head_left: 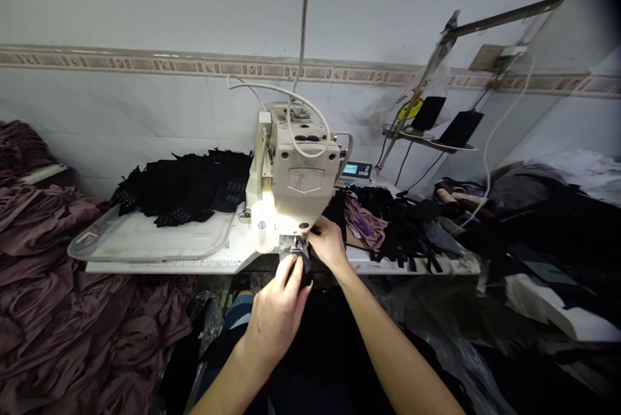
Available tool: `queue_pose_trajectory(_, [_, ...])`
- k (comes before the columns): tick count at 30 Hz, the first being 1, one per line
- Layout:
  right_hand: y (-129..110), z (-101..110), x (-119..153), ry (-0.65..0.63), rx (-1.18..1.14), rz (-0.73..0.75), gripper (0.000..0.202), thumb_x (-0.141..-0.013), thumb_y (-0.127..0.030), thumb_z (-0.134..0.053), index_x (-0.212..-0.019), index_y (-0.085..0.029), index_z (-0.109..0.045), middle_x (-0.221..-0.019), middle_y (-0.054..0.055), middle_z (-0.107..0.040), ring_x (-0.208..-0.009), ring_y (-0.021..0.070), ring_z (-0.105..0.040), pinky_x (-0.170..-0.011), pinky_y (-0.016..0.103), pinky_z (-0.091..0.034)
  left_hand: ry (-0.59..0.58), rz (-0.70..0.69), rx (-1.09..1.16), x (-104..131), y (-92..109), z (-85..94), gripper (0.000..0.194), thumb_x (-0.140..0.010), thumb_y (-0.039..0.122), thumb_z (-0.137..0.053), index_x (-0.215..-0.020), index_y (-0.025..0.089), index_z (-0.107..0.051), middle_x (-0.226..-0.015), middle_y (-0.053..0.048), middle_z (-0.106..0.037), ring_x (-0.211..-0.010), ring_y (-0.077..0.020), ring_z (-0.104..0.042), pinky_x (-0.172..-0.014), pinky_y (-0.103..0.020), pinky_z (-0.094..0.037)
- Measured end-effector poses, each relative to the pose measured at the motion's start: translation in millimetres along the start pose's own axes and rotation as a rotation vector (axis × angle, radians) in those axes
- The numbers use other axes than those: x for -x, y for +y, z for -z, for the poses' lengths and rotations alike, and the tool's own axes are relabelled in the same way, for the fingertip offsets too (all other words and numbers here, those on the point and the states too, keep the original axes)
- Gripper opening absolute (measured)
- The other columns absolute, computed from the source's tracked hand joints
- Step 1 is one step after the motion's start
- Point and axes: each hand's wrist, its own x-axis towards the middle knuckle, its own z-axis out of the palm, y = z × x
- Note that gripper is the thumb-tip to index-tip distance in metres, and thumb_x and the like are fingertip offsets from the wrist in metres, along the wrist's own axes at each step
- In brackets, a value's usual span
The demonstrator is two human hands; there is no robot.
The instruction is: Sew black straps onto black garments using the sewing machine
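Both hands reach forward: left hand fingers gripping black fabric, right hand fingers curled under sewing machine.

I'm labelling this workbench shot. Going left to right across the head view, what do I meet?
Mauve fabric heap → clear tray → black fabric pile → sewing machine → control panel → two phones on a shelf → dark clothing heap.

Small black fabric piece lies bunched under the sewing machine's needle
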Motion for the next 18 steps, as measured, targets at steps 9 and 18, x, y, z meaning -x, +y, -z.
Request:
queue_pose_trajectory(9, [12, 21, 55, -0.052, -0.126, -0.203, 0.046, -0.089, -0.065, -0.074, -0.083, -0.019, -0.076, -0.074, 0.003, -0.072, -0.072, 0.0211, -0.066, -0.068, 0.03, -0.051, -0.065, 0.297, 0.466, 44, -49, 29.9, 0.019, -0.106, 0.033, -0.066, -0.118, 0.021, -0.074, -0.094, -0.003, -0.075, -0.073, -0.015, -0.073, -0.066, -0.023, -0.059])
queue_pose_trajectory(18, [1, 48, 103, -0.419, -0.305, -0.496, 0.045, -0.072, -0.054, -0.096, -0.08, -0.017, -0.071, -0.08, 0.0, -0.068, -0.078, 0.0177, -0.062, -0.076, 0.029, -0.049, -0.149, 0.325, 0.055, 73, -101, 33.8, 0.028, -0.107, 0.033, -0.057, -0.101, 0.021, -0.081, -0.092, -0.009, -0.072, -0.091, -0.0258, -0.068, -0.086, -0.038, -0.052])
